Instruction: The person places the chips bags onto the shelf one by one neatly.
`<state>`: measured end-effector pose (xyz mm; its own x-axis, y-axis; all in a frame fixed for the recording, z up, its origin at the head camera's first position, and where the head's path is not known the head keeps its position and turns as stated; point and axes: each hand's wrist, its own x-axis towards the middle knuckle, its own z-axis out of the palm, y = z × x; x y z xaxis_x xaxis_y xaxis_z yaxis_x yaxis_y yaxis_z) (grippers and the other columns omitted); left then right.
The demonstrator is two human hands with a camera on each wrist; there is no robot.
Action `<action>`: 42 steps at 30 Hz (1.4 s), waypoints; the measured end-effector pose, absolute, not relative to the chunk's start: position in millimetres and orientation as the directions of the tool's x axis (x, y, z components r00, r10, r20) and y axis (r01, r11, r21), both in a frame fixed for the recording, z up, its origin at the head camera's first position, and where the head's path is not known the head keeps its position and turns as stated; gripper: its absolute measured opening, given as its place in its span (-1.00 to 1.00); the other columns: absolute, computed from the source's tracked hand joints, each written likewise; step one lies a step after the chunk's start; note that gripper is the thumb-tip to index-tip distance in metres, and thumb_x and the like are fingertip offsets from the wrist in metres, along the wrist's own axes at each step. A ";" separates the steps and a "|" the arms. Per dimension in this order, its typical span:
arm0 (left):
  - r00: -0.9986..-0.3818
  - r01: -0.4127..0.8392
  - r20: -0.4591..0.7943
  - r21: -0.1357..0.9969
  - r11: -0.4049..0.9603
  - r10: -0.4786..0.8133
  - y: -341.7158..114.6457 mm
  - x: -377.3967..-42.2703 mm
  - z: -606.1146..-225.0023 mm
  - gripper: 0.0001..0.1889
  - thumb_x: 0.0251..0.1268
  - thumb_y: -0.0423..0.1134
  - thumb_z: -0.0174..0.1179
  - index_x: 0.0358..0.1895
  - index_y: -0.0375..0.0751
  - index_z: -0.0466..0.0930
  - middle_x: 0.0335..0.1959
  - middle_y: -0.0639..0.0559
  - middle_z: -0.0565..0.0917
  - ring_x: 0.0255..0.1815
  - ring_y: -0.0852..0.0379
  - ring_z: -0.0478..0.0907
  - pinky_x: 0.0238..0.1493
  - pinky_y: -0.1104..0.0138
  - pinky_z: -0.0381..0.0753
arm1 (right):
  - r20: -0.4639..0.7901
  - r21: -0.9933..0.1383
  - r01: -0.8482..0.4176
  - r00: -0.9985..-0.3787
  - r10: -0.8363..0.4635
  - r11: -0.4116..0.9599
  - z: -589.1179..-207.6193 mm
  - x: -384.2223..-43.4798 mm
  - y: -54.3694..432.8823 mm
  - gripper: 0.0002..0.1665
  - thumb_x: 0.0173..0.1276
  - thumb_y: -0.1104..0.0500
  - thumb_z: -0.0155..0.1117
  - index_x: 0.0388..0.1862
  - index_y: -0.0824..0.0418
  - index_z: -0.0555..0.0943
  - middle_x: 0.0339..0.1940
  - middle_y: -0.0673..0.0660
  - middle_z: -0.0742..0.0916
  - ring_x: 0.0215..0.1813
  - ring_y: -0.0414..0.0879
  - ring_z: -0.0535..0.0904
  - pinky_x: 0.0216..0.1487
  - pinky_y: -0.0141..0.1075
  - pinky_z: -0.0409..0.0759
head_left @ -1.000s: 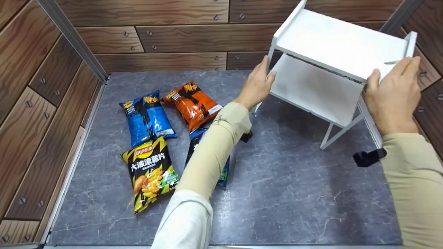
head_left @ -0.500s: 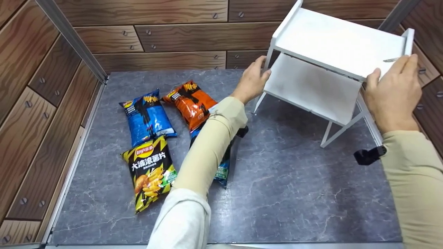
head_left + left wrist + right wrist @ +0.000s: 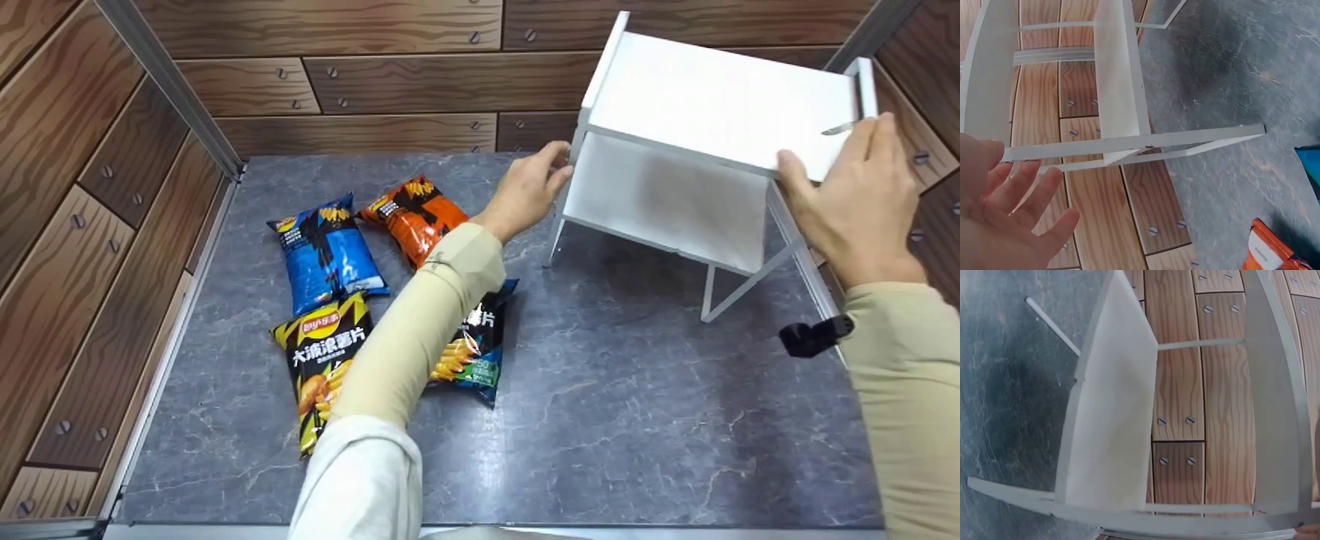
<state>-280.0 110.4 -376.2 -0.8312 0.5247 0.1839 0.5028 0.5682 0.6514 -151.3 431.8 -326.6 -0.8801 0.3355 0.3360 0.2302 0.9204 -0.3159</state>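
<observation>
A white two-tier shelf (image 3: 731,101) with thin metal legs stands at the back right in the head view. My right hand (image 3: 859,199) grips its right end, thumb on the top board and fingers over the side rail. Beside the left upright is my left hand (image 3: 521,193), its fingers loosely bent and spread. In the left wrist view, the left fingertips (image 3: 1027,169) lie against or very close to the side bar; contact is unclear. The right wrist view shows the lower board (image 3: 1109,399), while the right hand is almost wholly out of that frame.
Chip bags lie left on the grey marbled surface (image 3: 600,442): blue (image 3: 330,255), orange (image 3: 420,217), black-and-yellow (image 3: 322,337) and black-and-blue (image 3: 480,360). My left arm partly covers some. Wood-patterned walls (image 3: 390,82) enclose the back and sides.
The shelf's left end has swung toward me and slightly left. My left hand has drawn back left and loosened from the upright. The right hand keeps its hold.
</observation>
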 end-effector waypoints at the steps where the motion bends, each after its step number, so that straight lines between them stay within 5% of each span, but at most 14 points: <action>1: -0.830 0.507 0.190 0.648 0.568 0.524 108.2 -278.5 -376.2 -0.65 0.57 -0.13 -0.04 0.27 -0.14 0.45 0.11 -0.03 0.68 0.03 0.08 0.64 0.07 0.35 0.59 | 0.315 -0.319 0.210 -0.896 0.313 0.924 -325.4 -151.0 433.1 0.17 0.41 -0.36 -0.11 0.53 0.56 -0.11 0.57 0.55 0.01 0.54 0.51 -0.01 0.47 0.36 0.04; 8: -0.825 0.544 0.289 0.641 0.542 0.486 95.0 -267.2 -382.7 -0.72 0.54 -0.15 0.02 0.11 -0.17 0.58 -0.07 -0.04 0.77 -0.18 0.11 0.67 -0.08 0.36 0.63 | 0.258 -0.276 0.139 -0.942 0.212 0.951 -320.2 -151.3 433.1 0.39 0.24 -0.51 0.10 0.55 0.52 -0.13 0.58 0.53 -0.02 0.47 0.61 0.05 0.34 0.47 0.12; 17: -0.812 0.572 0.329 0.614 0.544 0.482 80.1 -249.4 -384.9 -0.71 0.55 -0.10 0.00 0.02 -0.16 0.65 -0.28 -0.01 0.76 -0.41 0.17 0.57 -0.28 0.39 0.59 | 0.257 -0.238 0.060 -0.959 0.123 0.970 -321.6 -156.2 432.4 0.41 0.25 -0.53 0.08 0.56 0.52 -0.16 0.60 0.51 -0.07 0.60 0.42 -0.13 0.50 0.34 -0.04; 24: -0.792 0.604 0.352 0.564 0.562 0.498 77.2 -236.2 -385.2 -0.68 0.55 -0.07 0.00 0.02 -0.14 0.68 -0.34 0.01 0.76 -0.48 0.19 0.54 -0.31 0.37 0.60 | 0.271 -0.222 0.005 -0.960 0.066 0.975 -325.5 -156.0 440.1 0.38 0.24 -0.54 0.09 0.57 0.48 -0.09 0.60 0.48 0.01 0.61 0.38 -0.08 0.48 0.35 0.01; 36: -0.740 0.668 0.369 0.494 0.556 0.562 68.9 -227.3 -385.9 -0.66 0.56 -0.04 -0.05 0.06 -0.13 0.64 -0.31 0.02 0.76 -0.37 0.14 0.66 -0.22 0.32 0.67 | 0.325 -0.238 -0.032 -0.944 0.049 0.971 -328.6 -158.8 445.0 0.36 0.19 -0.52 0.19 0.59 0.38 -0.03 0.61 0.41 0.09 0.59 0.38 0.03 0.45 0.36 0.09; 42: -0.728 0.670 0.349 0.543 0.506 0.590 59.5 -226.1 -390.6 -0.64 0.57 -0.07 -0.04 0.22 -0.15 0.55 -0.01 -0.01 0.75 -0.09 0.13 0.70 -0.04 0.35 0.67 | 0.350 -0.238 -0.031 -0.935 0.056 0.971 -328.5 -157.3 443.8 0.34 0.19 -0.52 0.18 0.58 0.37 0.01 0.61 0.40 0.12 0.58 0.38 0.05 0.43 0.39 0.11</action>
<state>-226.1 59.5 -390.6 -0.7279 0.5902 0.3490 0.6703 0.5057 0.5430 -157.3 443.8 -328.5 -0.9349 0.0557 0.3505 -0.0313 0.9709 -0.2376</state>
